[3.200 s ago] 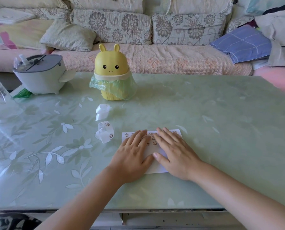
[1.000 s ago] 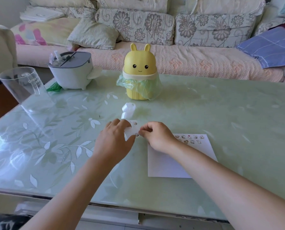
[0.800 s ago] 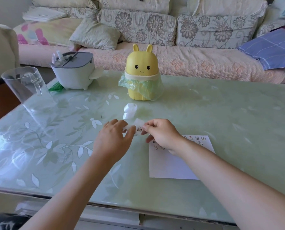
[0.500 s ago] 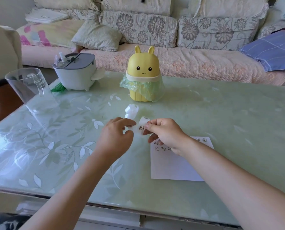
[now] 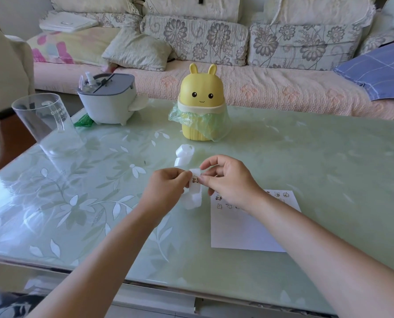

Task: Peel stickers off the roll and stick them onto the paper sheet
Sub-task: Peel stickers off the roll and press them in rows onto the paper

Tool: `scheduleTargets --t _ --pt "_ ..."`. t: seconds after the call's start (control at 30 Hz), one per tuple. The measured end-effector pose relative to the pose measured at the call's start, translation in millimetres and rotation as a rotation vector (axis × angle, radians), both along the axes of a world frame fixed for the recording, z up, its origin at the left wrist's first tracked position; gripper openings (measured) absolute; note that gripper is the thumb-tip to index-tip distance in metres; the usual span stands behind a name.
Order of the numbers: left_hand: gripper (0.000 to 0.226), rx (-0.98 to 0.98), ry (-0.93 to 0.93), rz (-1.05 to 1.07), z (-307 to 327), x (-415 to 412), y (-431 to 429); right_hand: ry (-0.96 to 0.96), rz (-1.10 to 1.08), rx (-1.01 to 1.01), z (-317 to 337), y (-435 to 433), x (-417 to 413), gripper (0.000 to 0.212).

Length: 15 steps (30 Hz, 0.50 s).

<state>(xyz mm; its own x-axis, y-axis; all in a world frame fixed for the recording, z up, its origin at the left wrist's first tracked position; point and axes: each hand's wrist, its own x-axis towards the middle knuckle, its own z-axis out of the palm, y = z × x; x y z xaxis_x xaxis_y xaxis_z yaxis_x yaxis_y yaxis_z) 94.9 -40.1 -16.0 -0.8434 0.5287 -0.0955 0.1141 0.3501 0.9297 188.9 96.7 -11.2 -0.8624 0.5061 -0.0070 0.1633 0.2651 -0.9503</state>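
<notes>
A: The paper sheet [image 5: 248, 228] lies flat, partly under the right forearm. The sticker strip [image 5: 194, 196] hangs just left of it, pinched by the left hand [image 5: 166, 190]

B: The right hand [image 5: 229, 181] nips the sticker [image 5: 195, 179] with its fingertips; I'd guess a crooked tug could tear it or fold it

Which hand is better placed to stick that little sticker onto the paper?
Likely the right hand: its fingertips pinch the small cartoon sticker, and the white paper sheet lies on its side. The left hand holds the white sticker strip.

Floral sofa [image 5: 214, 42] behind green glass table [image 5: 306, 157].
</notes>
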Motion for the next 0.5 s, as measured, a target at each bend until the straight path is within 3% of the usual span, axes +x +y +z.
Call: scheduleTargets --t 0.17,0.37,0.5 --pt "0.027 0.075 -0.129 -0.052 2.6 1.8 0.4 0.060 -0.011 0.167 -5.6 0.4 -0.3 0.015" --pt "0.026 0.090 -0.153 -0.027 -1.5 1.8 2.1 0.069 -0.008 0.455 -4.2 -1.9 5.8 0.009" --pt "0.027 0.107 -0.165 0.004 -1.4 3.1 3.1 0.088 0.003 0.477 -5.1 -4.0 7.0 0.012"
